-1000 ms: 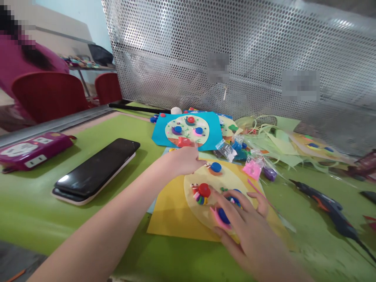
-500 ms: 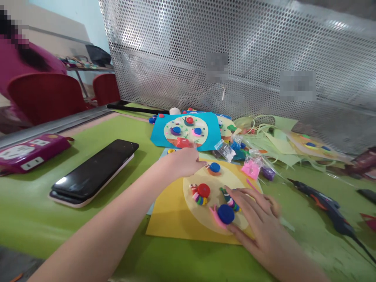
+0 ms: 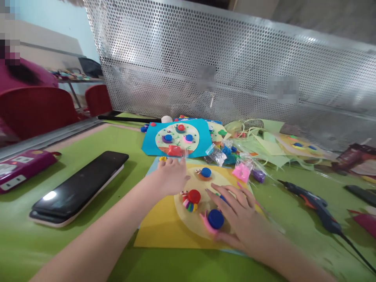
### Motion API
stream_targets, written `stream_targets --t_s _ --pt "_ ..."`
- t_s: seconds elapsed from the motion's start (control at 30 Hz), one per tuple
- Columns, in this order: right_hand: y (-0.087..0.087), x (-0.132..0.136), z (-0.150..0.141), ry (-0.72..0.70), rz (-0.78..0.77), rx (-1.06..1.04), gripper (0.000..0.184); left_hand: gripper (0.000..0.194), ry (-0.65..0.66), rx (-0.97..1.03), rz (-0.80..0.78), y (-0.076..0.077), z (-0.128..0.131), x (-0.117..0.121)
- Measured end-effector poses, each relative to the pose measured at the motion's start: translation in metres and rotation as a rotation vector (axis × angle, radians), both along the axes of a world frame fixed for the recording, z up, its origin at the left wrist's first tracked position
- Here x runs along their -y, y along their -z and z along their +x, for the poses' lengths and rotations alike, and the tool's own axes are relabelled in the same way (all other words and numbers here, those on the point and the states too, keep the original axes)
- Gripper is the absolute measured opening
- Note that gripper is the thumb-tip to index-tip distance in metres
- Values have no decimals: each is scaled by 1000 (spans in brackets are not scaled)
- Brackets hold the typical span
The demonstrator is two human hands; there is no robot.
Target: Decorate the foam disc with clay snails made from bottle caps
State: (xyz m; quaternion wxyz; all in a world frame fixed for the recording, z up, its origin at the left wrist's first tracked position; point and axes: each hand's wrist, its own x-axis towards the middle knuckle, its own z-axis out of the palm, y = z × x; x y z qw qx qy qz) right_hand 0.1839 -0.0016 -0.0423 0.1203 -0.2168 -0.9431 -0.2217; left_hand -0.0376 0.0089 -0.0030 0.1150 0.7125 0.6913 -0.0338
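One right hand (image 3: 238, 210), grip loose, flanks our pink-and-blue snail (image 3: 214, 220) at three o'clock; at ten o'clock on the yellow sheet (image 3: 157, 227), our left hand's (image 3: 172, 176) grip we cannot tell.

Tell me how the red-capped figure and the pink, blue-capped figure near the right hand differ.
Cap: the red-capped figure has a bright red one; the pink figure has a dark blue one.
Body: the red-capped figure shows multicoloured stripes; the pink figure's visible body is plain pink.
Place: the pink figure lies nearer the wearer than the red-capped figure.
Shared: both have round caps and lie on the pale oval of the yellow sheet.
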Motion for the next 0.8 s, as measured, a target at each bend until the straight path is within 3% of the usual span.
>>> stream_targets --t_s 0.2,0.4,0.8 --pt "0 -8 2 -49 -43 26 67 47 -29 -68 -94 1 -3 2" --pt "-2 -9 8 -16 -203 46 68 46 -24 -90 -121 0 -4 1" --pt "-6 -8 16 57 -351 -52 61 45 -4 -89 -123 0 -7 -2"
